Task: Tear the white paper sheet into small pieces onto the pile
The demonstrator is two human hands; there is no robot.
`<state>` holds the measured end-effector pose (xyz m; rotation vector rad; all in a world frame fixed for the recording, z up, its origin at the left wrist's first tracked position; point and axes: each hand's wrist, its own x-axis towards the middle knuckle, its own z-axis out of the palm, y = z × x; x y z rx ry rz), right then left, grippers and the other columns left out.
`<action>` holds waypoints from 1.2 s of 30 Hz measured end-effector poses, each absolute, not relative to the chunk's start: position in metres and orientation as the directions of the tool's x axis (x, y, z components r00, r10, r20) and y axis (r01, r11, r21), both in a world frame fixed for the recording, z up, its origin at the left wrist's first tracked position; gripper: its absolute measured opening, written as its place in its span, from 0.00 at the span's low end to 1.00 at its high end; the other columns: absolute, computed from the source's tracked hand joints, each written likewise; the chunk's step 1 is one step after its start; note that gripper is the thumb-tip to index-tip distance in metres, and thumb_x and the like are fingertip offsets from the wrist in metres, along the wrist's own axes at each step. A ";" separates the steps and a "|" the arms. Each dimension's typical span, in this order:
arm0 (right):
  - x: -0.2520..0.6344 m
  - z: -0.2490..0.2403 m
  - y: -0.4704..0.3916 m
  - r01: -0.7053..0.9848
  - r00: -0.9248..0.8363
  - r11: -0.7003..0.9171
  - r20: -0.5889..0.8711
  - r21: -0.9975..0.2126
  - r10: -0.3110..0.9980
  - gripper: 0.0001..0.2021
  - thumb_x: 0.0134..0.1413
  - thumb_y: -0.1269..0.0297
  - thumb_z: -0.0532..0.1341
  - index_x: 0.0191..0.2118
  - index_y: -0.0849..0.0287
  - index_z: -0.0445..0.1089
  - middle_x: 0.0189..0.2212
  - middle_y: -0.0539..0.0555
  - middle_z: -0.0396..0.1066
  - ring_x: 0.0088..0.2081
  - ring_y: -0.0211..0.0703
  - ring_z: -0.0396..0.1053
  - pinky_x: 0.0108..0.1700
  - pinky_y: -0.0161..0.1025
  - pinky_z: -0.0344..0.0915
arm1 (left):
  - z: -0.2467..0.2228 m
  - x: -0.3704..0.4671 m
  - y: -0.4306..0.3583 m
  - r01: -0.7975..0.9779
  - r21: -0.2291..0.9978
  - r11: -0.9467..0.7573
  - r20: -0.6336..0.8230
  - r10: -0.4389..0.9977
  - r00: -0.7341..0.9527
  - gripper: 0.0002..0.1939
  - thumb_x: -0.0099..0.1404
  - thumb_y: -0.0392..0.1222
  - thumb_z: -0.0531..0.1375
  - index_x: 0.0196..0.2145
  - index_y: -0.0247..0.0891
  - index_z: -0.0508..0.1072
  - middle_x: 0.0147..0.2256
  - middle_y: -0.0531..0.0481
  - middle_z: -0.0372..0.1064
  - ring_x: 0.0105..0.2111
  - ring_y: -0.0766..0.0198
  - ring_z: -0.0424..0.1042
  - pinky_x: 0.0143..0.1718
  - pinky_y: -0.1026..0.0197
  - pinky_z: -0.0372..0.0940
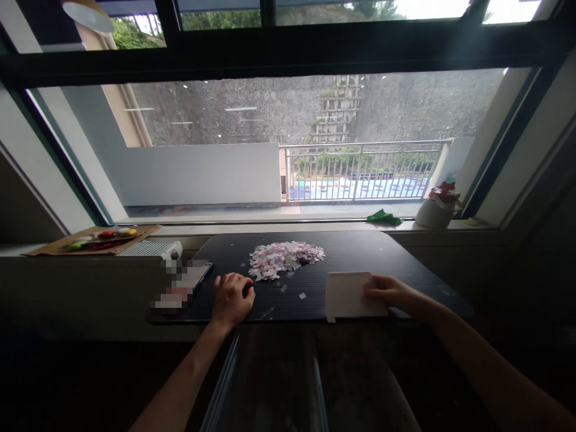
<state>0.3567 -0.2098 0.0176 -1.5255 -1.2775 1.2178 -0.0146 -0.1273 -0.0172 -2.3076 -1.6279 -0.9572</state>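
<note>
A heap of small pinkish-white paper scraps (283,258) lies near the middle of the dark table (360,247). My right hand (387,290) pinches the right part of a flat white card (346,294) near the table's front edge. Just in front of the heap, to its left, my left hand (233,298) rests on the table with its fingers curled; whether anything is in them is hidden. A few loose scraps (302,296) are scattered between the heap and the card. One small piece sticks out below the card's lower left corner.
A phone-like device (201,273), partly blurred, lies at the table's left. Beyond the table is a window sill (270,228) with a green cloth (383,217) and a white pot-like object (434,213) at the right. Brown paper (49,241) with colourful items lies far left.
</note>
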 end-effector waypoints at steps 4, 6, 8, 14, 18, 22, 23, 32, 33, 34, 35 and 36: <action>0.367 0.025 -0.224 0.189 0.026 -0.189 -0.187 -0.964 0.982 0.17 0.34 0.59 0.68 0.34 0.60 0.73 0.32 0.53 0.77 0.33 0.45 0.74 0.34 0.38 0.69 | -0.016 -0.014 -0.128 0.889 0.225 -0.400 0.586 0.784 0.204 0.09 0.57 0.40 0.54 0.31 0.41 0.74 0.36 0.45 0.71 0.44 0.51 0.66 0.54 0.43 0.50; 0.368 0.025 -0.223 0.174 0.038 -0.143 -0.139 -0.974 0.990 0.17 0.34 0.58 0.68 0.34 0.60 0.73 0.32 0.53 0.77 0.33 0.45 0.74 0.35 0.38 0.69 | -0.016 -0.014 -0.128 0.888 0.227 -0.399 0.593 0.781 0.199 0.09 0.57 0.40 0.54 0.32 0.40 0.74 0.36 0.45 0.71 0.45 0.51 0.66 0.54 0.43 0.51; 0.362 0.021 -0.216 0.180 0.074 -0.077 -0.064 -0.981 0.995 0.16 0.34 0.58 0.68 0.33 0.60 0.72 0.30 0.53 0.76 0.31 0.44 0.73 0.34 0.38 0.69 | -0.016 -0.013 -0.129 0.890 0.229 -0.393 0.593 0.782 0.193 0.09 0.57 0.40 0.55 0.32 0.40 0.74 0.36 0.45 0.70 0.45 0.51 0.65 0.54 0.43 0.51; 0.309 -0.007 -0.182 0.263 0.172 0.009 0.056 -0.965 0.983 0.12 0.35 0.58 0.66 0.28 0.60 0.71 0.25 0.52 0.74 0.27 0.43 0.71 0.29 0.38 0.68 | -0.016 -0.011 -0.130 0.893 0.241 -0.380 0.580 0.794 0.181 0.08 0.58 0.38 0.55 0.32 0.39 0.74 0.36 0.46 0.71 0.45 0.53 0.65 0.55 0.43 0.50; 0.283 -0.013 -0.170 0.223 0.133 0.083 0.114 -0.971 0.985 0.12 0.37 0.59 0.65 0.30 0.60 0.71 0.24 0.51 0.74 0.26 0.41 0.71 0.27 0.36 0.67 | -0.017 -0.010 -0.130 0.887 0.261 -0.381 0.586 0.792 0.168 0.07 0.57 0.37 0.55 0.31 0.40 0.73 0.35 0.46 0.71 0.45 0.53 0.65 0.56 0.42 0.48; 0.271 -0.002 -0.154 0.201 0.242 0.072 0.121 -0.977 0.963 0.11 0.35 0.61 0.65 0.30 0.59 0.70 0.24 0.51 0.74 0.24 0.40 0.70 0.25 0.35 0.66 | -0.017 -0.010 -0.130 0.881 0.272 -0.388 0.591 0.790 0.165 0.06 0.56 0.36 0.56 0.31 0.41 0.73 0.36 0.47 0.71 0.45 0.53 0.65 0.56 0.42 0.48; 0.269 0.001 -0.151 0.211 0.249 0.067 0.120 -0.975 0.961 0.10 0.35 0.62 0.65 0.28 0.59 0.70 0.23 0.50 0.73 0.24 0.39 0.69 0.25 0.35 0.66 | -0.018 -0.010 -0.130 0.880 0.274 -0.388 0.592 0.789 0.164 0.06 0.56 0.36 0.56 0.30 0.41 0.73 0.35 0.47 0.71 0.45 0.53 0.65 0.56 0.42 0.48; 0.254 0.007 -0.144 0.189 0.213 0.002 0.043 -0.982 0.976 0.06 0.35 0.70 0.63 0.27 0.59 0.70 0.22 0.49 0.73 0.24 0.38 0.70 0.24 0.33 0.66 | -0.016 -0.009 -0.132 0.885 0.270 -0.380 0.571 0.803 0.170 0.06 0.57 0.37 0.56 0.31 0.40 0.73 0.35 0.47 0.71 0.46 0.53 0.65 0.57 0.41 0.47; 0.252 0.009 -0.141 0.187 0.223 -0.003 0.040 -0.982 0.974 0.06 0.35 0.71 0.63 0.27 0.59 0.69 0.22 0.48 0.73 0.24 0.38 0.70 0.24 0.33 0.66 | -0.016 -0.009 -0.132 0.886 0.270 -0.377 0.568 0.805 0.170 0.06 0.57 0.36 0.56 0.31 0.40 0.73 0.35 0.47 0.71 0.46 0.53 0.65 0.57 0.41 0.47; 0.250 0.012 -0.139 0.187 0.221 -0.017 0.025 -0.982 0.975 0.06 0.35 0.72 0.62 0.26 0.59 0.69 0.22 0.48 0.73 0.24 0.38 0.70 0.25 0.33 0.66 | -0.016 -0.009 -0.131 0.887 0.269 -0.376 0.567 0.806 0.169 0.06 0.57 0.36 0.56 0.31 0.40 0.73 0.35 0.47 0.71 0.46 0.53 0.65 0.57 0.41 0.47; 0.248 0.014 -0.137 0.191 0.210 -0.039 0.001 -0.981 0.978 0.05 0.35 0.73 0.62 0.25 0.59 0.69 0.21 0.48 0.73 0.24 0.38 0.70 0.25 0.33 0.66 | -0.016 -0.010 -0.131 0.887 0.268 -0.375 0.567 0.806 0.169 0.06 0.57 0.36 0.56 0.31 0.40 0.73 0.36 0.47 0.71 0.46 0.53 0.65 0.57 0.41 0.47; 0.247 0.016 -0.136 0.201 0.190 -0.064 -0.025 -0.977 0.982 0.05 0.35 0.74 0.62 0.24 0.59 0.68 0.20 0.48 0.73 0.23 0.38 0.69 0.25 0.33 0.66 | -0.016 -0.010 -0.131 0.887 0.268 -0.376 0.568 0.805 0.170 0.06 0.56 0.36 0.56 0.31 0.40 0.73 0.36 0.46 0.71 0.46 0.53 0.65 0.57 0.41 0.47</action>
